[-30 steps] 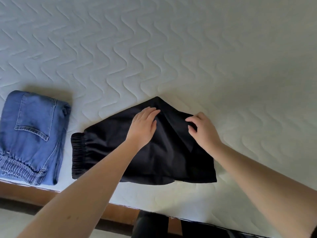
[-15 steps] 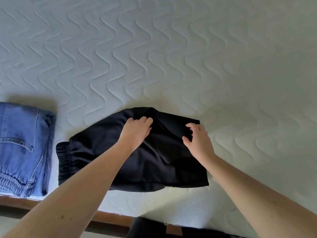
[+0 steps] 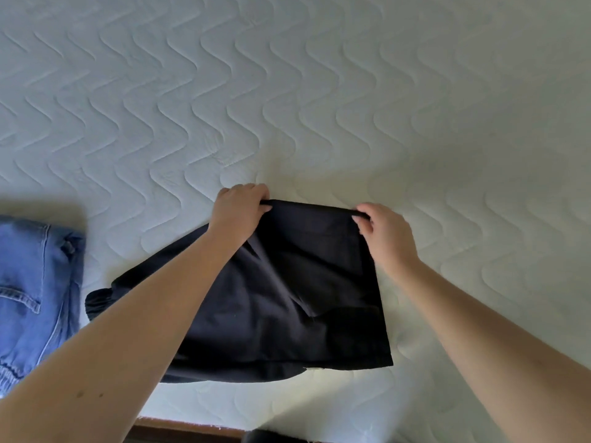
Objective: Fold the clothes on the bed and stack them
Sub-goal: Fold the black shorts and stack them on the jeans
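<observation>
No readable brand, label or writing on either garment.

Left hand (image 3: 238,210): fingers curled over the far-left corner of the black shorts (image 3: 287,298), gripping the folded far edge. Knuckles face up, fingertips tucked over the edge and out of sight.

Right hand (image 3: 385,233): thumb and fingers pinch the far-right corner of the same edge. Fingers curled, thumb on the near side of the fabric.

The far edge of the shorts runs straight and taut between the two hands, at a slight tilt, right end a bit nearer the person. The rest of the fabric drapes toward the person with diagonal creases; the near hem lies on the quilted white mattress (image 3: 319,107). The gathered elastic waistband (image 3: 96,303) sticks out at the left, partly hidden under the left forearm.

Folded blue jeans (image 3: 32,282) lie on the mattress at the left frame edge, near the waistband but apart from it, back pocket stitching up, cut off by the frame.

Wooden bed frame (image 3: 179,431) shows along the near edge of the mattress.
</observation>
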